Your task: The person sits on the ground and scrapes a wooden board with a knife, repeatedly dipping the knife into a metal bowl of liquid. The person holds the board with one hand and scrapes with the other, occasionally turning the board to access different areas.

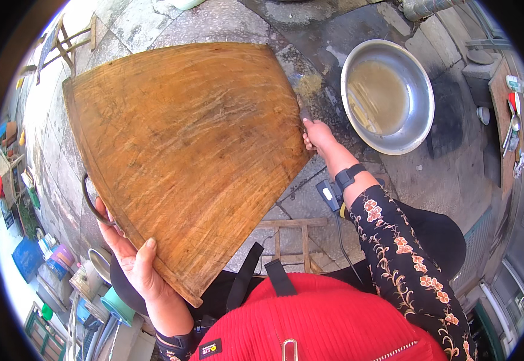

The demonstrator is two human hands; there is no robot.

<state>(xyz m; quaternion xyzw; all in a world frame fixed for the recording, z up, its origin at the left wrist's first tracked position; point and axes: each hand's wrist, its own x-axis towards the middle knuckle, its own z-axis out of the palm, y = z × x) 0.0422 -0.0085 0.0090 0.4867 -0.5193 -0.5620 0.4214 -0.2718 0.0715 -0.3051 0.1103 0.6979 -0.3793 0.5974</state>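
A large wooden board (189,135), worn and scratched, is held tilted in front of me. My left hand (131,257) grips its lower left edge, thumb on the face and fingers near the curved metal handle (88,198). At the opposite edge, my right hand (318,135) closes around a small tool (304,115), perhaps a knife or scraper; most of it is hidden by the fingers and its kind is unclear. Right of that hand, a metal basin (417,135) on the ground holds cloudy brownish water (377,99).
A wet patch (309,85) lies on the stone paving beside the board. Below are a wooden frame (304,239) and a dark device (329,195) with a cable. Spoons (514,124) lie on a shelf at right. Buckets (86,280) crowd the lower left; a wooden stand (65,45) is upper left.
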